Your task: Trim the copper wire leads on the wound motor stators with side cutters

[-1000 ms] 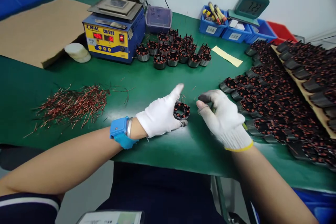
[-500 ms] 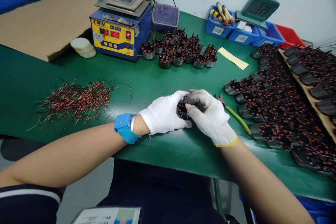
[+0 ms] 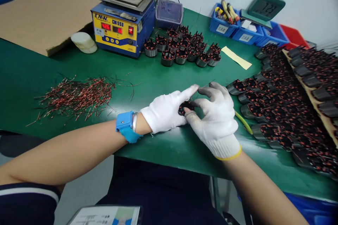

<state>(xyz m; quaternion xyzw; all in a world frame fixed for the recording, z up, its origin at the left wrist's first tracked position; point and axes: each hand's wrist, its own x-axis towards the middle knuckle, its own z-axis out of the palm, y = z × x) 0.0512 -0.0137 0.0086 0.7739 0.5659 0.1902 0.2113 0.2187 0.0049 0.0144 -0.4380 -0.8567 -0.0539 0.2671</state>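
A motor stator (image 3: 186,107) with a black core and copper windings lies between my gloved hands over the green table. My left hand (image 3: 169,110) is closed around its left side, index finger stretched past its far rim. My right hand (image 3: 218,114) has thumb and index finger on the stator's right side. Its other fingers are bent apart above, fingertips close to my left index fingertip. A thin wire seems to stick out near those fingertips, too fine to tell if it is held. Green-handled cutters (image 3: 243,122) lie partly hidden behind my right hand.
Trimmed copper wire ends (image 3: 79,96) are heaped at left. Several stators (image 3: 182,47) stand beside a blue-yellow CM 558 machine (image 3: 116,31). Rows of stators (image 3: 285,102) fill the right side. Blue bins (image 3: 221,28), a clock (image 3: 266,6) and a yellow strip (image 3: 236,57) lie behind.
My right hand's fingers have lifted and spread away from the stator, and my left index finger has stretched out. The stator has tilted a little. The view has shifted slightly.
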